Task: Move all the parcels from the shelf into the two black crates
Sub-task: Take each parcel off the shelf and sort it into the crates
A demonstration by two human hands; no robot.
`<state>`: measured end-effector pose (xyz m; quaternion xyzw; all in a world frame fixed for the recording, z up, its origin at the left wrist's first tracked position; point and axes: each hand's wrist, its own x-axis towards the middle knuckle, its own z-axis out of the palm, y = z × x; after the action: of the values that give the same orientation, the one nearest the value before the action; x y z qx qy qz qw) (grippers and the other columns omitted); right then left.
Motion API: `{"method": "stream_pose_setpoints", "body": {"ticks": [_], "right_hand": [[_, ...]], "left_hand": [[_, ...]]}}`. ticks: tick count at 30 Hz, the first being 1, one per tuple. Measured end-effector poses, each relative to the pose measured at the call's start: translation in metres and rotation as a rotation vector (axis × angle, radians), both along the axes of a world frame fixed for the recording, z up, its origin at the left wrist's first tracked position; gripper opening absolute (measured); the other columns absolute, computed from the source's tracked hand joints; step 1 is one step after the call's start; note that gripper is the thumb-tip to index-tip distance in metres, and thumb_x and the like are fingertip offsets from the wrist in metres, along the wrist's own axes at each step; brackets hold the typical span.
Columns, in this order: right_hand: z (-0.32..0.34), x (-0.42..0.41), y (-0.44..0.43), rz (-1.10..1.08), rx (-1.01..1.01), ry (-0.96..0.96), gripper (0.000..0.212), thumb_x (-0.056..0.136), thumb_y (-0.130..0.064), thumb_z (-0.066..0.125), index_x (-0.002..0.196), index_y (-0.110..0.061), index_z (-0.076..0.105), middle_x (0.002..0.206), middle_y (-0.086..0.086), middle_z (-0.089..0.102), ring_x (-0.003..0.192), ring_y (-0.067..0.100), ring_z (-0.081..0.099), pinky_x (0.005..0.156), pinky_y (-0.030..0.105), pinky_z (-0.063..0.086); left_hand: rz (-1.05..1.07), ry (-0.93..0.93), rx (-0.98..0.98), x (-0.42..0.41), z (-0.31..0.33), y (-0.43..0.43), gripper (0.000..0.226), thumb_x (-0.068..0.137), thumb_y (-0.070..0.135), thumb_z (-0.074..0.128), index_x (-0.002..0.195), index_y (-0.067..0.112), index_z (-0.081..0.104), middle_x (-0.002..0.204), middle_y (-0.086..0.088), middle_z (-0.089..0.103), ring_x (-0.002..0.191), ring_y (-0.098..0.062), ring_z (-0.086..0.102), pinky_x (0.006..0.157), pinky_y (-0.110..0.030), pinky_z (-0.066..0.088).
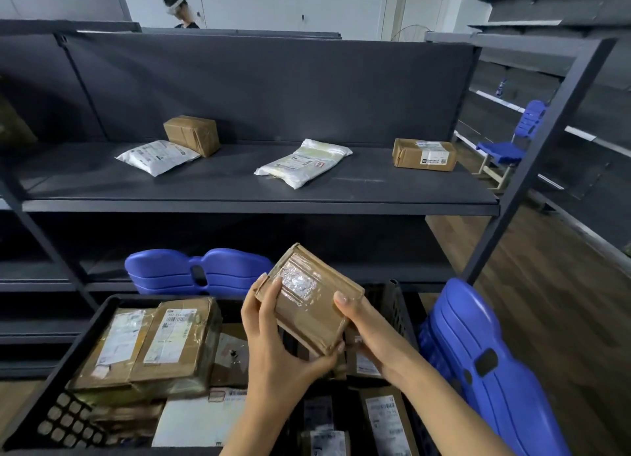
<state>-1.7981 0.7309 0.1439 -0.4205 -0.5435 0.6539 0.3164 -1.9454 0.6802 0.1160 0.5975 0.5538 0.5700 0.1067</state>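
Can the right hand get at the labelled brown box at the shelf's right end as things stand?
Probably not yet: the right hand and left hand both grip the taped box. Otherwise the way looks free: the labelled box sits alone on the shelf, nothing in front of it.

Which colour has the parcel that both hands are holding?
Brown cardboard under shiny clear tape; the head view shows the parcel best.

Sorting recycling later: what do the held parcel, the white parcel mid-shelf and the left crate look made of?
Held parcel: brown cardboard under glossy, glinting clear tape. White parcel: probably a soft plastic mailer, wrinkled, faintly shiny. Left crate: seemingly rigid matte black plastic, moulded lattice wall.
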Motion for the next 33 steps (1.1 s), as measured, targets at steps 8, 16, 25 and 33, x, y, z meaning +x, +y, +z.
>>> {"method": "stream_pose_setpoints", "body": {"ticks": [8, 16, 25, 33], "right_hand": [[-0.002, 0.003, -0.01, -0.167, 0.502, -0.219, 0.076, 0.056, -0.057, 0.072, 0.124, -0.037, 0.048, 0.133, -0.016, 0.038, 0.12, -0.009, 0.041, 0.094, 0.011, 0.041], [0.002, 0.015, -0.002, 0.073, 0.949, -0.494, 0.095, 0.062, -0.056, 0.08, 0.14, -0.027, 0.033, 0.155, -0.011, 0.008, 0.147, 0.013, -0.01, 0.119, 0.044, 0.017], [0.001, 0.019, 0.007, -0.256, 0.081, 0.042, 0.091, 0.054, -0.082, 0.061, 0.132, -0.05, 0.029, 0.151, -0.013, 0.03, 0.131, 0.005, 0.042, 0.103, 0.037, 0.043], [-0.002, 0.009, 0.005, -0.208, -0.111, 0.243, 0.069, 0.07, -0.056, 0.063, 0.131, -0.023, 0.052, 0.118, 0.008, 0.068, 0.103, 0.026, 0.068, 0.075, 0.038, 0.057]], "left_hand": [[-0.199, -0.753, -0.462, -0.022, 0.037, -0.006, 0.079, 0.055, 0.072, 0.063, 0.125, 0.036, 0.053, 0.126, 0.01, 0.062, 0.107, 0.0, 0.061, 0.083, -0.025, 0.048], [-0.176, -0.671, -0.606, -0.033, 0.053, -0.005, 0.032, 0.082, 0.039, 0.067, 0.111, 0.026, 0.066, 0.097, 0.006, 0.075, 0.093, -0.014, 0.07, 0.069, -0.025, 0.05], [-0.153, -0.759, -0.347, -0.025, 0.044, -0.003, 0.039, 0.082, 0.041, 0.064, 0.117, 0.023, 0.065, 0.107, 0.001, 0.073, 0.103, -0.018, 0.069, 0.089, -0.037, 0.052], [-0.283, -0.565, -0.293, -0.026, 0.037, 0.0, 0.045, 0.079, 0.04, 0.072, 0.122, 0.036, 0.061, 0.116, 0.008, 0.069, 0.105, -0.011, 0.067, 0.074, -0.019, 0.056]]}}
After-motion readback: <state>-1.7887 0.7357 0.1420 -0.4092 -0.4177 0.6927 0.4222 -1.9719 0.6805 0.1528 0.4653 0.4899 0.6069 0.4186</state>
